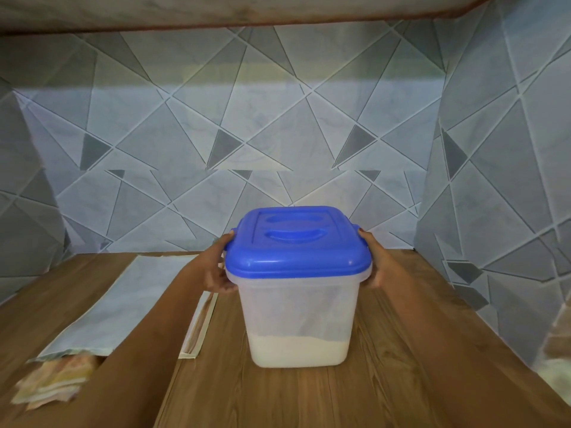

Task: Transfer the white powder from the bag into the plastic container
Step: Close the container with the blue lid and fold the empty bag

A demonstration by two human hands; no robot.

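Observation:
A translucent plastic container (298,307) stands on the wooden table (386,381). A blue lid (296,239) sits closed on top of it. White powder (298,350) fills its lowest part. My left hand (217,267) grips the container's left side just under the lid rim. My right hand (375,261) grips the right side at the same height. A folded, flattened bag (52,384) with pale printing lies at the table's near left edge.
A flat sheet of the grey patterned paper (129,301) lies on the table left of the container, under my left forearm. Walls with grey triangle wallpaper (278,134) close in the back and both sides.

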